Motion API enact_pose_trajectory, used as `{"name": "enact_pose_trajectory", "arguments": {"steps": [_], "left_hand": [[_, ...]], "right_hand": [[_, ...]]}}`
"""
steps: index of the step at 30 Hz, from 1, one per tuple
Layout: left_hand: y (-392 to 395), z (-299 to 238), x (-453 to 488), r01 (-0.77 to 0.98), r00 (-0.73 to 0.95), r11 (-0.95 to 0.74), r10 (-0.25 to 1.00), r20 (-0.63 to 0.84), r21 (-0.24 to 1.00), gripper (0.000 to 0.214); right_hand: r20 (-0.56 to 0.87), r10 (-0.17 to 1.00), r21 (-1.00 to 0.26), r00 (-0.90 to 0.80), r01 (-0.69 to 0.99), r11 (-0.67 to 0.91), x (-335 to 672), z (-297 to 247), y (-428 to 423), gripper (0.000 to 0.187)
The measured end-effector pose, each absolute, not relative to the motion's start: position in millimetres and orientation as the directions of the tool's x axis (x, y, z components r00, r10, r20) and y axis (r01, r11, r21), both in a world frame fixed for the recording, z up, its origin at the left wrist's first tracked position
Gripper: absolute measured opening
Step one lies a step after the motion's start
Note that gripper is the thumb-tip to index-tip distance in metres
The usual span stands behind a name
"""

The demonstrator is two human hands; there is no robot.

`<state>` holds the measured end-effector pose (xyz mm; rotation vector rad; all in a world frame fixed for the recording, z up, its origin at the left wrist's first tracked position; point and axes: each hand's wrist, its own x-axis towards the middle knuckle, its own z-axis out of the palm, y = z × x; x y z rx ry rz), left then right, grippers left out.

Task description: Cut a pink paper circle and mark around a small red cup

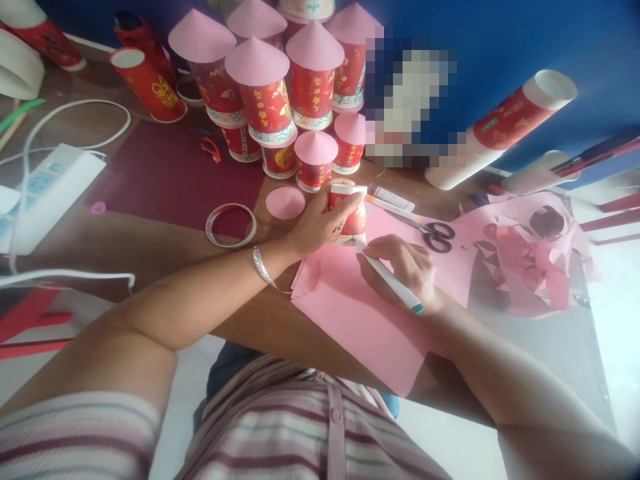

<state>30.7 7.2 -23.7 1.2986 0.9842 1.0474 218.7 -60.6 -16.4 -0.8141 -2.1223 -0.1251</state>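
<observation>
So the left hand had its grip wrapped round a small red paper cup, fingers and thumb clamped on the sides. The cup stood on a pink paper sheet near the middle of the desk, and it looked to be mouth-down. The right hand sat at about 4 o'clock from the cup, its grip pinched shut on a white pen, with the tip on the paper right against the cup's bottom edge.

My guess is that cup weighed next to nothing and had thin walls, so it'd slide or dent easily. Holding it by the sides with light downward pressure seemed about right, no squeezing. The sheet looked floppy and could easily skate on the wood. The pen was stiff and slim, easy to hold low near the tip.

Other stuff around the cup:
- Scissors lay at 3 o'clock.
- A cut pink disc lay at 9 o'clock.
- A stack of cups with pink cone tops stood at 11 o'clock.
- A heap of pink scraps was further out past the scissors.
</observation>
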Motion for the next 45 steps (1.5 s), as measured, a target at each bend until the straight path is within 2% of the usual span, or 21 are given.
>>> {"name": "enact_pose_trajectory", "arguments": {"steps": [10,19,25,45], "left_hand": [[7,-23,29,0.056,0.253,-0.018,0.967,0.004,0.998,0.027],[7,-26,28,-0.027,0.253,-0.009,0.967,0.015,1.0,0.036],[9,-32,28,-0.076,0.26,0.006,0.966,0.014,0.997,0.03],[9,-34,31,-0.059,0.25,-0.026,0.968,0.04,0.998,0.031]], "right_hand": [[0.741,0.507,-0.164,-0.439,0.615,0.771,219,-15,-59,0.018],[0.751,0.501,-0.163,-0.429,0.615,0.771,219,-13,-59,0.02],[0.774,0.464,-0.177,-0.431,0.556,0.812,218,-11,-63,0.02],[0.745,0.492,-0.195,-0.451,0.559,0.806,213,-14,-66,0.023]]}}
